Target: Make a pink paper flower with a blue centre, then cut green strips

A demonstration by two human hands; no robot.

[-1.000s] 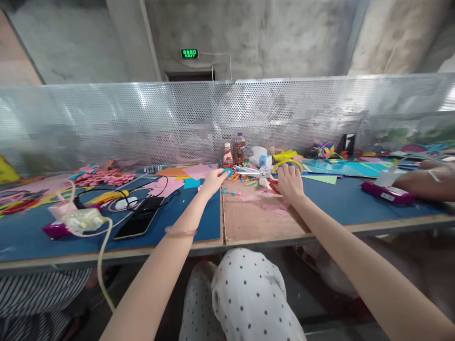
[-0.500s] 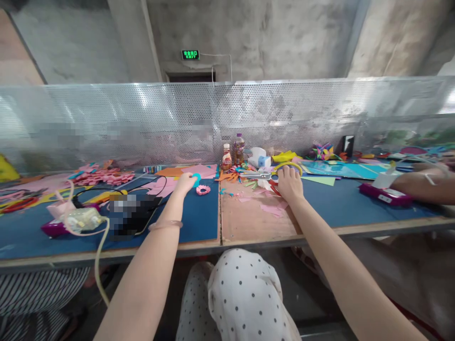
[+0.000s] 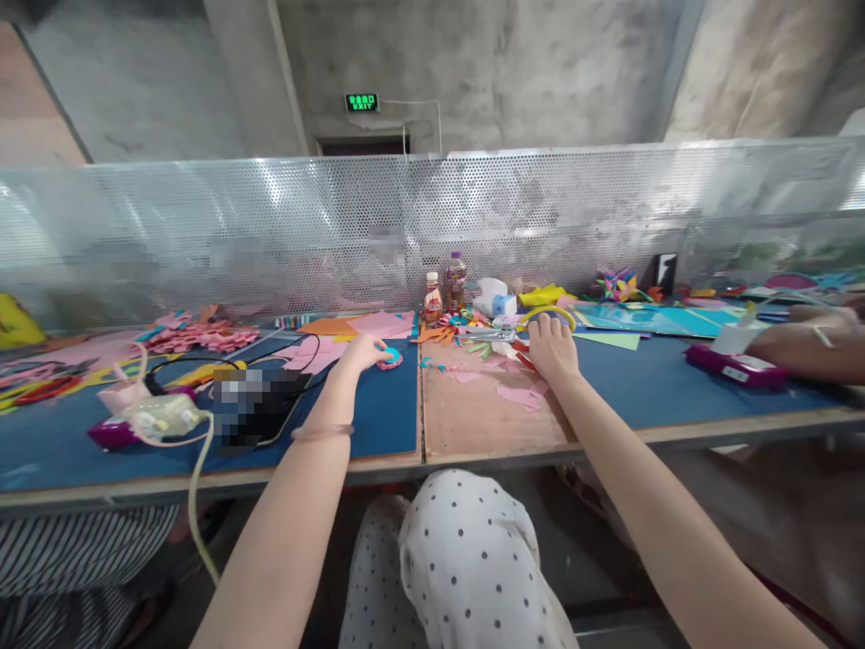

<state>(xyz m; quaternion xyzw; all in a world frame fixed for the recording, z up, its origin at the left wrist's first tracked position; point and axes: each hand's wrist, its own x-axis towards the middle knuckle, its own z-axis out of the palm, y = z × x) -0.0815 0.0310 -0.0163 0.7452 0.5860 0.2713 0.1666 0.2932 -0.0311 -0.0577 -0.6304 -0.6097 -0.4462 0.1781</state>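
Between the thumb and fingertips of my left hand is a small round teal paper piece. It sits right over a pink paper ring on the blue mat; whether they touch cannot be told. My right hand rests on the table with its fingers curled down over the scissors with yellow handles. Their silver blades point left, and the palm hides part of the grip. Pink paper scraps and coloured strips lie between my hands.
Two bottles and a tissue pack stand at the back by a perforated metal screen. At left are a phone, cables and a pile of pink paper pieces. Another person's hand is near a purple box at right.
My left hand has moved slightly right and down, bringing the teal piece from beside the pink ring to over it. My right hand has stayed nearly in place.
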